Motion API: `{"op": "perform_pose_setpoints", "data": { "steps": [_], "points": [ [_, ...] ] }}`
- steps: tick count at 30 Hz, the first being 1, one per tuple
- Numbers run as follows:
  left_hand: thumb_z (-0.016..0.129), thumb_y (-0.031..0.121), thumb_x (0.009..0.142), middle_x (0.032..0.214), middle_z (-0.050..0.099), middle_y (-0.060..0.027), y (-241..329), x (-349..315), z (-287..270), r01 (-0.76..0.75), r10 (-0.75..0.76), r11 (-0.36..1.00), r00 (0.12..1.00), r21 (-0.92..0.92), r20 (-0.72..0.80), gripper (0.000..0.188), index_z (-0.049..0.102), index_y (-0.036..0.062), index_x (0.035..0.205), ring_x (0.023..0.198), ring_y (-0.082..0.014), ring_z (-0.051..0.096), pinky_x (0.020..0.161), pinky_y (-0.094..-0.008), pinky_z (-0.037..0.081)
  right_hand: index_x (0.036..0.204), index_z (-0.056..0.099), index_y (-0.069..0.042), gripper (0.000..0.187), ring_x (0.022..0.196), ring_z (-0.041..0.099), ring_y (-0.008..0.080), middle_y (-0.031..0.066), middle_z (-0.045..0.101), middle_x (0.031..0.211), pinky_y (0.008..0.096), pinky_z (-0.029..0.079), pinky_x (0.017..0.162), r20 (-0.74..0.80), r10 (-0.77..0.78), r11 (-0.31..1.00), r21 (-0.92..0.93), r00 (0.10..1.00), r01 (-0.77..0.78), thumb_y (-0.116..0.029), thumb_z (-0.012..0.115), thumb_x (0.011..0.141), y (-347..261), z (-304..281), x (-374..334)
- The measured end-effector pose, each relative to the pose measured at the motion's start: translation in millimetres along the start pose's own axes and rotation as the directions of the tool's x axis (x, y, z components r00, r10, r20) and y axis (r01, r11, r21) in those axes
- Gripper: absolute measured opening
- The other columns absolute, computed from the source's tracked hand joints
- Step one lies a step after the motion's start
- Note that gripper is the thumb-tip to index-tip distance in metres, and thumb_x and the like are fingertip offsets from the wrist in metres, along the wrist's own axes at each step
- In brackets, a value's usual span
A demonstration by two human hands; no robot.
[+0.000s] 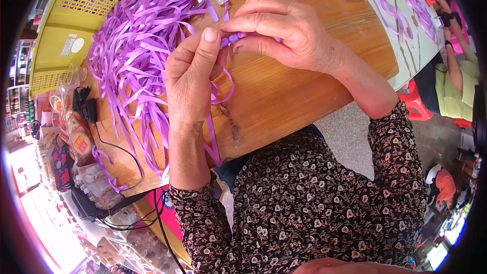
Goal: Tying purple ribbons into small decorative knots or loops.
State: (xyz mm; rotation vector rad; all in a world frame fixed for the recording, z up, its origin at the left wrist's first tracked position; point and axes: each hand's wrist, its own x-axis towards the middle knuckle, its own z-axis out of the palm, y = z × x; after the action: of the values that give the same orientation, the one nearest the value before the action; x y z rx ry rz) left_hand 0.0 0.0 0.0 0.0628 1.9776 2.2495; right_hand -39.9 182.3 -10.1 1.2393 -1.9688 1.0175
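Hands meet mid-surface: left hand [195,73] and right hand [284,30] pinch one purple ribbon [234,37]; ribbon pile [137,45] left, bare wooden surface [304,91] right to its edge

Both hands, left hand [192,78] and right hand [281,30], pinch a purple ribbon [234,37] (above the wooden table [289,96]).

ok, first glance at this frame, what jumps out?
The heap of purple ribbon sprawled over the left of the wooden table. Then the two hands meeting mid-frame: the left hand and right hand pinch a small purple ribbon piece between their fingertips. A yellow basket sits at top left.
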Motion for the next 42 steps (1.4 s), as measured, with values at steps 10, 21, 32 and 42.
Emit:
{"op": "perform_pose_setpoints", "data": {
  "steps": [10, 21, 32, 42],
  "points": [
    [0.064, 0.007, 0.086, 0.070, 0.053, 0.0049, 1, 0, 7, -0.248, 0.247, 0.964, 0.969, 0.100, 0.020, 0.010, 0.065, -0.0008, 0.093, 0.062, -0.0022, 0.043, 0.056, -0.0158, 0.034, 0.095, 0.065, -0.001, 0.023, 0.079, 0.058, 0.0227, 0.0071, 0.062, 0.085, 0.0343, 0.047, 0.073, 0.018, -0.069, 0.988, -0.134, 0.997, 0.070, -0.003, 0.070, 0.073, -1, -16, 2],
    [0.062, -0.004, 0.082, 0.084, 0.059, -0.0010, 47, -5, -115, -0.424, 0.642, 0.559, 0.765, 0.712, -0.050, 0.010, 0.064, -0.0009, 0.091, 0.076, -0.0065, 0.053, 0.068, -0.0188, 0.042, 0.088, 0.062, -0.001, 0.005, 0.073, 0.059, 0.0107, 0.0028, 0.061, 0.078, 0.0261, 0.046, 0.065, -0.465, 0.240, 0.903, -0.215, 0.852, -0.372, -0.005, 0.060, 0.085, 93, -85, -15],
    [0.061, 0.007, 0.088, 0.081, 0.058, 0.0013, 39, -54, -204, -0.174, 0.532, 0.754, 0.727, 0.633, -0.434, 0.010, 0.065, -0.0001, 0.094, 0.077, -0.0056, 0.051, 0.073, -0.0185, 0.041, 0.090, 0.061, -0.001, 0.010, 0.066, 0.053, 0.0133, 0.0028, 0.058, 0.074, 0.0245, 0.044, 0.063, -0.589, 0.759, 0.650, 0.710, 0.277, -0.271, -0.011, 0.060, 0.086, 124, -139, -39],
    [0.053, 0.012, 0.092, 0.101, 0.061, -0.0133, 18, -44, -223, -0.428, 0.299, 0.816, 0.888, -0.389, -0.351, 0.019, 0.057, -0.0033, 0.102, 0.093, -0.0220, 0.056, 0.092, -0.0387, 0.043, 0.095, 0.060, -0.002, 0.014, 0.078, 0.060, 0.0195, 0.0058, 0.063, 0.085, 0.0325, 0.049, 0.074, -0.247, 0.963, 0.231, 0.962, 0.107, 0.145, -0.012, 0.062, 0.086, 93, -124, -7]
  ]
}}
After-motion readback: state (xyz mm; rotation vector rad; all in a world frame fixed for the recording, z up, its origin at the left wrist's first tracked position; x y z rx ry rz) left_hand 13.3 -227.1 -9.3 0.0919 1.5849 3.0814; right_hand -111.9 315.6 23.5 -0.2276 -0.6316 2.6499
